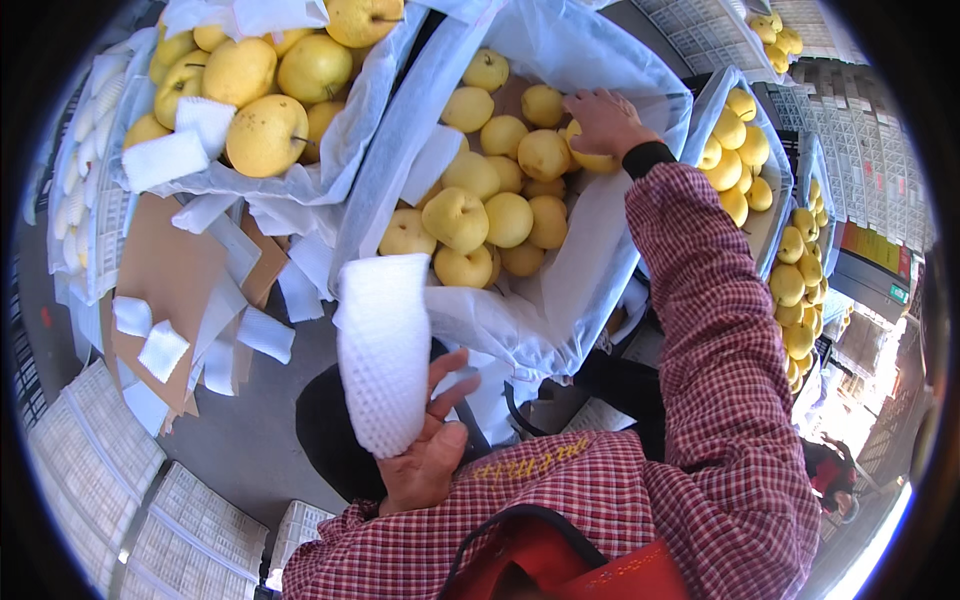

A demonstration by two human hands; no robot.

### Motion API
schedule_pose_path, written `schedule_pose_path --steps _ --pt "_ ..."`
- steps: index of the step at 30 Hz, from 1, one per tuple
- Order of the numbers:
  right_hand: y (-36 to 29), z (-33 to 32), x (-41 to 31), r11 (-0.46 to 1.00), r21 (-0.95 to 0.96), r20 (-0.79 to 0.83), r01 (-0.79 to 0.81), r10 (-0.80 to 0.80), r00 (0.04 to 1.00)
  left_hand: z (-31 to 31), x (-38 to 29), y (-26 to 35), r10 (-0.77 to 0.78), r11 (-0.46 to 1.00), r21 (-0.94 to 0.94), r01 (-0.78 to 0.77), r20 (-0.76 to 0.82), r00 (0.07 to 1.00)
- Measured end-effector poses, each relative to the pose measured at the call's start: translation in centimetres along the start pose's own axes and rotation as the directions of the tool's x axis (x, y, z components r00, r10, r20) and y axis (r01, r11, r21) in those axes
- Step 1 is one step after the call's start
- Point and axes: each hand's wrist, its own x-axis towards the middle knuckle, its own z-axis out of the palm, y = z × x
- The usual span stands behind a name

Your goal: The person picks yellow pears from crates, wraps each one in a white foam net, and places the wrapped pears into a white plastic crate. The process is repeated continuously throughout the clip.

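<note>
My left hand (pixel 424 465) is low in the middle, with a white foam net sleeve (pixel 384 352) standing up from it. Some of its fingers are hidden by the sleeve; the others are spread at its right side. Inside a crate lined with pale sheeting (pixel 517 330), my right hand (pixel 609 124) reaches over the yellow pears. A pear (pixel 592 159) shows under its palm, and the fingertips are close to another pear (pixel 541 105). Whether the right fingers grip a pear cannot be told. More pears (pixel 469 176) lie heaped in the crate's left and middle.
A fuller crate of pears (pixel 266 135) stands at upper left, foam sleeves (pixel 165 160) on its edge. Cardboard sheets (pixel 165 270) and loose sleeves lie below it. Crates of pears (pixel 739 150) line the right side. White plastic crates (pixel 187 532) stand at lower left. A person (pixel 832 472) is far right.
</note>
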Motion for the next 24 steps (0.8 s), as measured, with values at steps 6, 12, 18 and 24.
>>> schedule_pose_path --steps 6,12,18,24 --pt "-10.2 6.1 -6.0 0.88 0.418 -0.019 0.226 -0.24 0.971 -0.3 0.7 0.0 0.161 0.987 0.033 -0.16 -0.028 0.987" --pt "-10.8 9.0 -5.7 0.883 0.426 -0.14 0.196 -0.15 0.979 -1.3 -0.3 -0.2 0.136 0.991 -0.014 -0.136 0.0 0.991" --pt "-6.3 5.5 -1.5 0.888 0.459 -0.364 0.035 0.152 0.919 -1.5 -0.7 -0.3 0.146 0.989 -0.026 -0.145 0.058 0.988" --pt "-4.0 5.2 2.7 0.998 0.05 -0.693 0.026 0.016 0.721 -1.0 -0.3 -0.6 0.201 0.965 -0.172 -0.197 0.011 0.979"
